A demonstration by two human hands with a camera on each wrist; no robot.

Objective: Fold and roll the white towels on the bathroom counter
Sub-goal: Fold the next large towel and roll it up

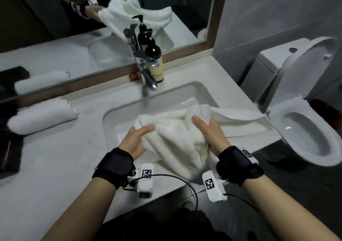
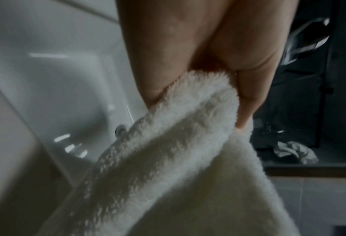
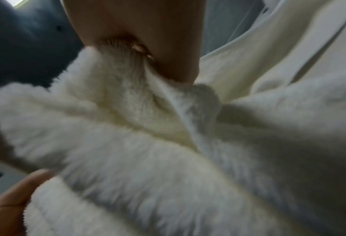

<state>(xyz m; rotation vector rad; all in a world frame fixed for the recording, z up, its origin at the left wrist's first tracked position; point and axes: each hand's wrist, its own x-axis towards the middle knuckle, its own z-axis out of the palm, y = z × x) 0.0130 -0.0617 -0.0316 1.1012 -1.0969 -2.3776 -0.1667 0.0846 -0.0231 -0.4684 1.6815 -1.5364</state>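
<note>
The towel [image 1: 177, 129] is a thick, fluffy white terry cloth, bunched into soft ridges and held up over the sink [image 1: 166, 100], with one flat hemmed end trailing right across the table [image 1: 55, 157] toward the toilet [image 1: 305, 129]. The left hand [image 1: 137, 140] grips its left edge, thumb on top and fingers curled beneath; the left wrist view shows the looped pile pinched between thumb and fingers. The right hand [image 1: 209, 131] grips a gathered fold in the middle, thumb pressed into the cloth, and the right wrist view shows pile crumpled under the fingers. The sink is a smooth, glossy white rectangular basin with rounded corners; nothing lies in it that can be seen past the towel. A chrome tap [image 1: 148, 74] stands at its back edge, a dark pump bottle [image 1: 154, 63] with a pale label just beside it. On the marbled white table to the left lies a roll [image 1: 42, 116], a tight white towel cylinder. A mirror [image 1: 92, 28] behind repeats it all.
</note>
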